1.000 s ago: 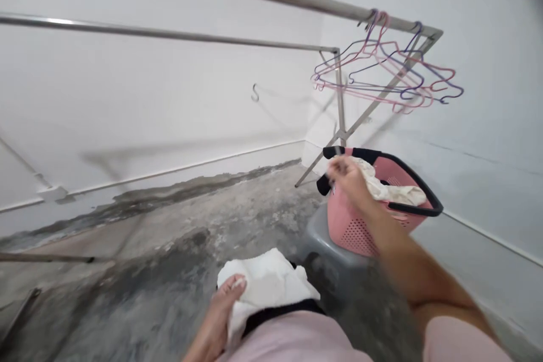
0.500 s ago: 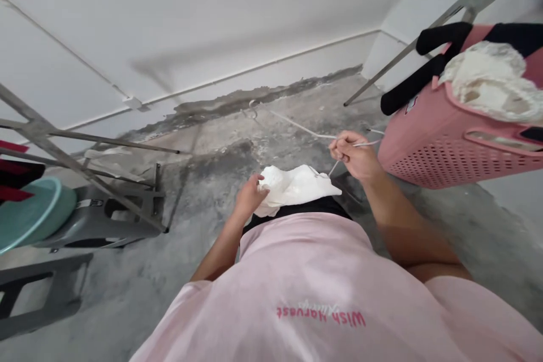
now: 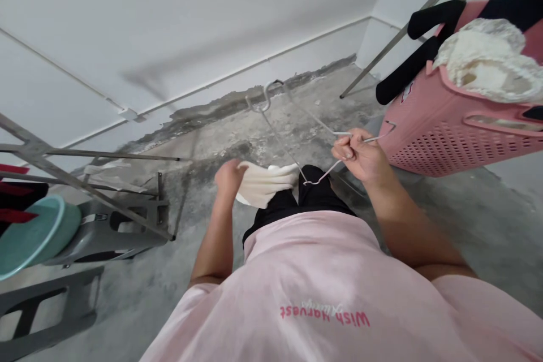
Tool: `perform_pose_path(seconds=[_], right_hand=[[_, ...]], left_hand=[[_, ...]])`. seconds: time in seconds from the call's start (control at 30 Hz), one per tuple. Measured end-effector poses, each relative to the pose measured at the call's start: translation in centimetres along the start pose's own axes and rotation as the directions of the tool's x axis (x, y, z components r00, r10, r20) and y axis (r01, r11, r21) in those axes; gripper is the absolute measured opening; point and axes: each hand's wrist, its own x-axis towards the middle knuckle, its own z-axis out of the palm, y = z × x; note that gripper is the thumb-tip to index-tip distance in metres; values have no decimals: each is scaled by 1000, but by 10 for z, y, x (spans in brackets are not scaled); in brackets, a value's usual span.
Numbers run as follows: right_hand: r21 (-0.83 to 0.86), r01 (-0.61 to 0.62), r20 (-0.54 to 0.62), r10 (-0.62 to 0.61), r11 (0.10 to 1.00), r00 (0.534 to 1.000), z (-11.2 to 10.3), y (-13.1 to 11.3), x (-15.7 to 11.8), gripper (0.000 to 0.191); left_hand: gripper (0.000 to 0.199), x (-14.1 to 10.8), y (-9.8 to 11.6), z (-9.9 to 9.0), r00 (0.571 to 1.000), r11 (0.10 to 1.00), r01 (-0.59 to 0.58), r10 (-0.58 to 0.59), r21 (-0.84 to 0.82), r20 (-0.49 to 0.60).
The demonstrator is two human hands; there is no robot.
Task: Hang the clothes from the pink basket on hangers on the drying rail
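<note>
My left hand (image 3: pixel 229 178) is closed on one end of a white cloth (image 3: pixel 265 182), which stretches to the right in folds over my black-clothed lap. My right hand (image 3: pixel 356 153) grips a thin white wire hanger (image 3: pixel 282 138) near its hook. The hook points right, towards the pink basket. The hanger's frame reaches forward and left, with a curved loop at its far corner and a small bend near my knees. The cloth's right end lies beside the hanger wire; whether they touch I cannot tell.
On the right stands a pink basket (image 3: pixel 458 138) heaped with white lace (image 3: pixel 487 62) and black clothing. Metal rack legs (image 3: pixel 382 51) rise beside it. At left, a teal basin (image 3: pixel 51 237) rests on a grey stool (image 3: pixel 114 229) behind another metal frame (image 3: pixel 63 175).
My left hand has moved left, closing on the cloth and drawing it away from my lap. The hanger now shows more fully, its far end lifted and turned.
</note>
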Motion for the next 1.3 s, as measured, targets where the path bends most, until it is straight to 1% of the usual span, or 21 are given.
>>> perform_pose_path(seconds=[0.03,0.07,0.1,0.13,0.17,0.2,0.23,0.27,0.3,0.37,0.43,0.5,0.6,0.7,0.8,0.87,0.97,1.07,1.17,1.23,1.3], right_hand=[[3,8,-9,-8,1000,1000,0,0,0,54],[3,22,-19,-22,1000,1000,1,-1,0,55],[0,41,-31,-41,999,999,2,-3,-1,56],[-2,60,-44,-60,998,997,4,-5,-2,57],[-2,79,-57,-79,997,995,5,-8,-4,58],[2,94,-65,-94,996,993,6,-11,-6,58],[14,106,-67,-105,994,992,7,-14,-8,58],[34,118,-63,-116,992,991,6,-16,-11,58],[60,133,-55,-129,989,990,6,-19,-14,58],[109,178,-40,-175,978,984,2,-23,-20,56],[125,240,-36,-238,963,971,-2,-26,-26,53],[109,295,-22,-294,949,955,-6,-29,-29,49],[98,379,22,-383,920,924,-5,-34,-31,43],[106,407,-20,-407,907,913,3,-38,-32,43],[149,398,-43,-396,905,917,11,-39,-31,45],[201,435,-11,-442,878,897,14,-40,-31,43],[241,494,-25,-504,835,864,14,-44,-30,41],[221,513,-51,-515,830,856,13,-46,-29,41],[185,461,-66,-458,868,887,11,-36,-26,42],[147,397,-90,-388,906,917,10,-19,-22,46],[20,331,-89,-329,943,940,7,4,-20,51]], left_hand=[[30,2,5,-12,984,995,-59,44,-81,-175],[29,3,12,-25,933,977,-148,86,-156,-349],[28,4,20,-38,861,945,-254,123,-209,-493],[27,4,29,-51,786,904,-360,161,-232,-597],[27,5,39,-62,720,860,-453,196,-236,-666],[26,7,49,-71,670,815,-532,238,-231,-703],[25,8,59,-76,646,772,-595,290,-226,-706],[23,10,69,-78,645,730,-643,353,-231,-677],[22,12,77,-75,660,693,-677,421,-248,-623],[19,14,90,-63,696,645,-703,536,-300,-477],[18,12,99,-47,722,628,-692,587,-357,-366],[19,7,103,-37,752,627,-657,582,-419,-308],[21,-3,104,-40,794,606,-589,556,-535,-244],[23,-12,101,-57,796,540,-542,576,-644,-187],[25,-22,97,-71,809,527,-503,566,-685,-158],[27,-27,94,-76,832,557,-477,535,-680,-146],[26,-33,91,-77,857,582,-451,493,-676,-147],[23,-35,90,-74,871,572,-431,465,-698,-158],[22,-37,92,-70,885,543,-412,430,-731,-180],[23,-39,94,-68,890,507,-403,413,-762,-196],[25,-39,93,-66,897,452,-398,373,-798,-237]])
